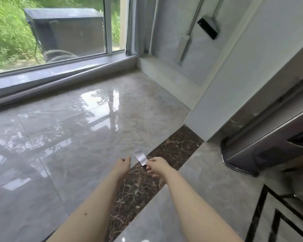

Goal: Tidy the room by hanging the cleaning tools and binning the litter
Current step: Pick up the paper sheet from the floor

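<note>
A small silvery scrap of litter [140,157] lies on the glossy floor at the edge of a dark marble strip [147,173]. My right hand [157,167] reaches down to it, fingertips pinching its near end. My left hand [123,164] hovers just left of the scrap, fingers loosely curled and holding nothing. Two long-handled cleaning tools hang on the far wall: a flat mop [182,48] and a dustpan-like tool with a black edge [208,27].
A large window [60,32] with a low sill [60,75] runs along the far left. A white wall corner [217,102] juts out at right. A dark grey appliance or bin [269,149] stands at the right edge.
</note>
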`<action>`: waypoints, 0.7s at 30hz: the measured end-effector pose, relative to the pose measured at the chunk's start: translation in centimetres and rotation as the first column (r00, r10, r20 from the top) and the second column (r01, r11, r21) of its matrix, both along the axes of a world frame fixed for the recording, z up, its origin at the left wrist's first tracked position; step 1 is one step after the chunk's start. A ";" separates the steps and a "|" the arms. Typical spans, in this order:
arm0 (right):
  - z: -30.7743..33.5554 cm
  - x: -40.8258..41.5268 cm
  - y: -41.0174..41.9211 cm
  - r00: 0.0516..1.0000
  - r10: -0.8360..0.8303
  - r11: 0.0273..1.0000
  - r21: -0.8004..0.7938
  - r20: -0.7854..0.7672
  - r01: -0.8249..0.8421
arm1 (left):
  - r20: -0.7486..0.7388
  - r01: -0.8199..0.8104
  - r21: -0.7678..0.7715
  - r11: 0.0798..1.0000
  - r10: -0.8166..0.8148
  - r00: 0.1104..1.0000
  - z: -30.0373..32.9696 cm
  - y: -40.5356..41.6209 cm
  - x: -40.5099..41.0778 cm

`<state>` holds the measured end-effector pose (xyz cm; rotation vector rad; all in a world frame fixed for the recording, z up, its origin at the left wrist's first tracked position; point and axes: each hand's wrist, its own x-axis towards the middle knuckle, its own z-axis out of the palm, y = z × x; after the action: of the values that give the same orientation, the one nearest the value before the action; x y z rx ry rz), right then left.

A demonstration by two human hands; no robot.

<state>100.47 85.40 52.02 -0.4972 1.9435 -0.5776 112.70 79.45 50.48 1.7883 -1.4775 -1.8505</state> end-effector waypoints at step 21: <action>-6.7 -19.3 -11.1 0.991 -0.021 0.997 0.074 0.130 0.011 | 0.075 0.002 0.087 0.996 -0.009 0.997 -8.7 -10.9 -19.3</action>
<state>81.20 74.25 45.28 -0.3884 1.8380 -0.5339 93.41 68.59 41.74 1.9154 -1.4489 -1.8978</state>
